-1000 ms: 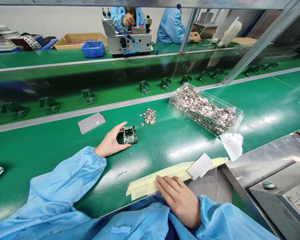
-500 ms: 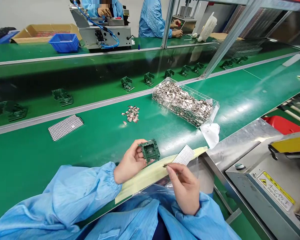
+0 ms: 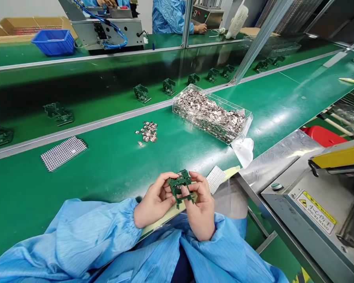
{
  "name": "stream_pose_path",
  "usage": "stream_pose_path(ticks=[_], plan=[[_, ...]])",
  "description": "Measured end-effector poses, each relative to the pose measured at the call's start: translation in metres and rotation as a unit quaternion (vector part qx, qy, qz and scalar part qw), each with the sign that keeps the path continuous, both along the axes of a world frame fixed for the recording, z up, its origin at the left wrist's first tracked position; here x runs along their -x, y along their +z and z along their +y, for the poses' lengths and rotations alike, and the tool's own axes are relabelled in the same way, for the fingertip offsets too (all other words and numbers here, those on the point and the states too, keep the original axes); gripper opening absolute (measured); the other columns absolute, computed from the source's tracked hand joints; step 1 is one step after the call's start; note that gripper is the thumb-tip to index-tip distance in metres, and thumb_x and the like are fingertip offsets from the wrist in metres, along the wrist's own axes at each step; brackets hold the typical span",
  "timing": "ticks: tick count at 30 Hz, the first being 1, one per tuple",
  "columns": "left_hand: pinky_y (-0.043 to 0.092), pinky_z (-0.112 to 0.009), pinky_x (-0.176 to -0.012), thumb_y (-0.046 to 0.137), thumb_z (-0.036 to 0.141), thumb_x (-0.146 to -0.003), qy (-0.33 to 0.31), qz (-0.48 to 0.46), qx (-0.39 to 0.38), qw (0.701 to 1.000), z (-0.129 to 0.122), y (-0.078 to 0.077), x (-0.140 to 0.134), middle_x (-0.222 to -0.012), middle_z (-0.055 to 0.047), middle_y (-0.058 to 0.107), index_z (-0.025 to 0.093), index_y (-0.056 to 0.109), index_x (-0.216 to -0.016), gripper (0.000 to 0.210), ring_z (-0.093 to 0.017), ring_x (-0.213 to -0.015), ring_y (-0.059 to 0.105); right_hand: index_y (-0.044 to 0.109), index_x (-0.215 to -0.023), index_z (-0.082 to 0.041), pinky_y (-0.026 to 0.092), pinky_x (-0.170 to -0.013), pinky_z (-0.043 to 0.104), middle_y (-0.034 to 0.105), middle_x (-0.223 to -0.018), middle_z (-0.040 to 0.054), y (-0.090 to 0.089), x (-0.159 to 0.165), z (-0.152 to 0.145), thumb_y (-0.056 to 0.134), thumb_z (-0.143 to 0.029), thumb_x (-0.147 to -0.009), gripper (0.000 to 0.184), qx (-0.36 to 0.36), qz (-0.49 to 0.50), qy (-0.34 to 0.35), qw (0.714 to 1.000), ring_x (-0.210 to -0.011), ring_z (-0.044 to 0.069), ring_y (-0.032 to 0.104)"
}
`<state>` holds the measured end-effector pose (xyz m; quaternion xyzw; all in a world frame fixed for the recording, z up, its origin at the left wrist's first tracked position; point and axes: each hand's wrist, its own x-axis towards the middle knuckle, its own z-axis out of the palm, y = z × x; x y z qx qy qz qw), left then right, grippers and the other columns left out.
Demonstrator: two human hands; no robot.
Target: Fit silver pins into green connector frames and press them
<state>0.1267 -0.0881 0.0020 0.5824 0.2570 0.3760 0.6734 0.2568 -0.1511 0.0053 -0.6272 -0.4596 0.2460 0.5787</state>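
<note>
Just above the table's near edge, both my hands hold a green plastic frame [image 3: 179,181] with openings and thin legs. My left hand [image 3: 153,202] grips its left side between thumb and fingers. On the other side my right hand [image 3: 201,210] is closed round it, thumb pressed against its face. Any small piece under that thumb is too hidden to make out. Close to my right hand lies a white gridded block [image 3: 215,179] on a pale yellow strip [image 3: 231,173]. Farther off sits a loose pile of small metal pieces [image 3: 149,131].
A clear plastic box [image 3: 248,122] full of metal pieces stands beyond my hands. Another gridded block [image 3: 64,153] lies left. Several green frames [image 3: 141,93] stand behind the grey rail [image 3: 118,116]. A grey machine [image 3: 309,208] borders my right. Co-workers in blue sleeves [image 3: 165,17] sit opposite.
My right hand has moved left and up from beside the frame onto it. The small dark piece it pinched no longer shows clearly. The frame has turned, and the view has shifted slightly.
</note>
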Motion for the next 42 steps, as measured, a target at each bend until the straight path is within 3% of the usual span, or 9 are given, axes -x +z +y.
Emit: stream_pose_path(ticks=[5, 9, 17, 32, 38, 42], plan=[[0.054, -0.023, -0.081, 0.063, 0.021, -0.089, -0.004, -0.006, -0.019, 1.000, -0.001, -0.004, 0.002, -0.110, -0.006, 0.064, 0.027, 0.050, -0.120, 0.034, -0.013, -0.093, 0.065, 0.062, -0.077, -0.020, 0.047, -0.094, 0.043, 0.058, -0.118, 0.0120, 0.001, 0.001, 0.000, 0.061, -0.028, -0.088, 0.014, 0.009, 0.001, -0.007, 1.000, -0.114, 0.027, 0.056], [0.053, -0.022, -0.072, 0.061, 0.027, -0.091, 0.020, 0.023, -0.031, 0.999, -0.002, -0.007, 0.002, -0.097, -0.004, 0.064, 0.024, 0.051, -0.118, 0.028, -0.013, -0.081, 0.063, 0.060, -0.079, -0.021, 0.049, -0.090, 0.039, 0.058, -0.113, 0.0107, -0.001, 0.003, -0.001, 0.061, -0.027, -0.088, 0.012, 0.011, 0.019, 0.001, 1.000, -0.109, 0.025, 0.057], [0.054, -0.022, -0.067, 0.064, 0.035, -0.088, 0.083, 0.048, -0.021, 0.995, -0.007, 0.003, -0.001, -0.099, -0.006, 0.065, 0.023, 0.053, -0.113, 0.030, -0.014, -0.078, 0.065, 0.060, -0.093, -0.019, 0.054, -0.062, 0.027, 0.066, -0.085, 0.0046, 0.004, 0.006, -0.002, 0.066, -0.035, -0.086, 0.018, 0.065, 0.187, 0.013, 0.980, -0.070, 0.016, 0.064], [0.048, -0.022, -0.058, 0.061, 0.026, -0.088, 0.100, 0.122, -0.055, 0.986, -0.017, 0.007, 0.000, -0.083, -0.002, 0.065, 0.023, 0.057, -0.112, 0.025, -0.013, -0.067, 0.060, 0.057, -0.071, -0.019, 0.048, -0.055, 0.022, 0.059, -0.066, -0.0010, 0.009, 0.008, -0.006, 0.075, -0.029, -0.070, 0.021, 0.056, 0.256, -0.023, 0.965, -0.059, 0.013, 0.055], [0.047, -0.020, -0.054, 0.061, 0.025, -0.088, 0.075, 0.129, -0.089, 0.985, -0.029, 0.011, -0.007, -0.084, -0.001, 0.066, 0.024, 0.057, -0.112, 0.025, -0.012, -0.064, 0.059, 0.054, -0.073, -0.020, 0.046, -0.053, 0.021, 0.056, -0.067, -0.0021, 0.011, 0.007, -0.022, 0.073, -0.032, -0.074, 0.022, 0.036, 0.273, -0.035, 0.961, -0.058, 0.012, 0.053], [0.050, -0.022, -0.059, 0.061, 0.029, -0.089, 0.047, 0.127, -0.091, 0.987, -0.025, 0.019, -0.019, -0.087, -0.002, 0.064, 0.023, 0.056, -0.112, 0.025, -0.012, -0.068, 0.060, 0.060, -0.087, -0.020, 0.052, -0.064, 0.025, 0.065, -0.082, 0.0026, 0.001, -0.012, -0.048, 0.067, -0.037, -0.085, 0.019, 0.008, 0.232, -0.079, 0.969, -0.071, 0.015, 0.060]])
